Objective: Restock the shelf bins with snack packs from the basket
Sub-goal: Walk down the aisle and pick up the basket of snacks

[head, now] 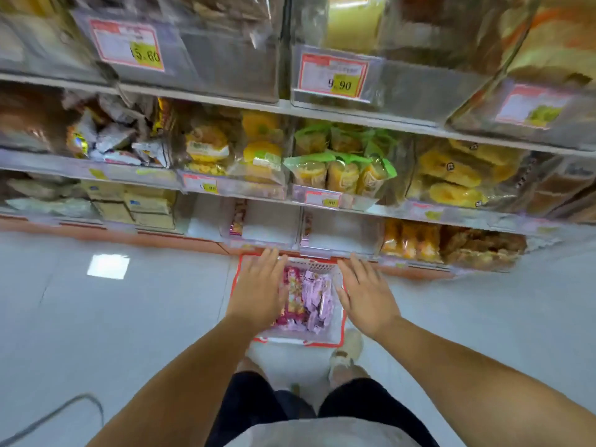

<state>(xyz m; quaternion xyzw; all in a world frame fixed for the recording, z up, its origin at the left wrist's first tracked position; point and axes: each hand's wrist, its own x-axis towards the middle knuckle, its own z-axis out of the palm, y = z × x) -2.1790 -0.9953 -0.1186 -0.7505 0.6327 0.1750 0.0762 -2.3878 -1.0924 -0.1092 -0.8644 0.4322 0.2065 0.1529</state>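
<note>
A red-rimmed white basket stands on the floor in front of the shelf, filled with pink and purple snack packs. My left hand hovers over the basket's left side with straight fingers and holds nothing. Over the basket's right rim, my right hand is spread open, also with nothing in it. Just beyond the hands, two clear bins on the lowest shelf look nearly bare, with a few pink packs at the left wall.
Shelves above hold clear bins of yellow cakes, green-wrapped packs and boxes, with price tags. Grey tiled floor lies left and right of the basket. My feet stand just behind it.
</note>
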